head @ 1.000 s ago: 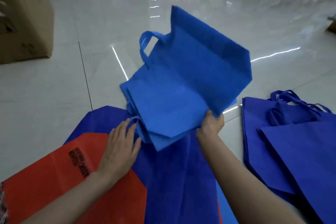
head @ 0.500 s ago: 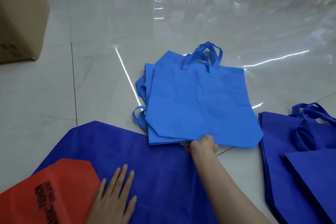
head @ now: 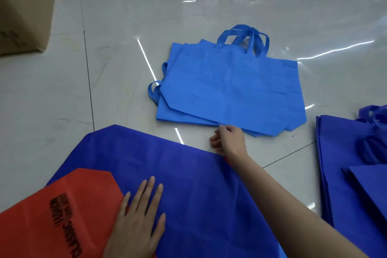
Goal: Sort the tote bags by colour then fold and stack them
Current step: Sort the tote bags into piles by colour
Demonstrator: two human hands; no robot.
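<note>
1. Skewed stack: light blue bags (head: pixel 230 90) on the floor (head: pixel 125 16) at 12 o'clock, top one roughly square, lower ones fanned out toward 9 o'clock with handles poking out. Any tug from the right hand (head: pixel 228 141) while drawing away could slide the top layer off.
2. Shade mix-up: dark blue bag (head: pixel 199 184) spread at 6 o'clock, close in colour to the lighter ones under this glare. Probably belongs with the dark blue pile (head: pixel 351 163) at 3 o'clock, not at 12.
3. Snag: red bag (head: pixel 52 216) at 8 o'clock lying over a corner of the dark blue bag, so likely dragged along if the lower one gets lifted first.
4. Slippery ground: glossy floor, thin fabric, so folds may creep unless pinned.
5. Right hand: arm stretched across the dark blue bag toward 12 o'clock, fingers curled at the near edge of the light blue bags. Pinching that edge or merely touching it: cannot tell.
6. Left hand (head: pixel 138 216): at 6 o'clock, open and flat, fingers straight and slightly spread, palm down on the dark blue bag, outer side over the red bag's edge.
</note>
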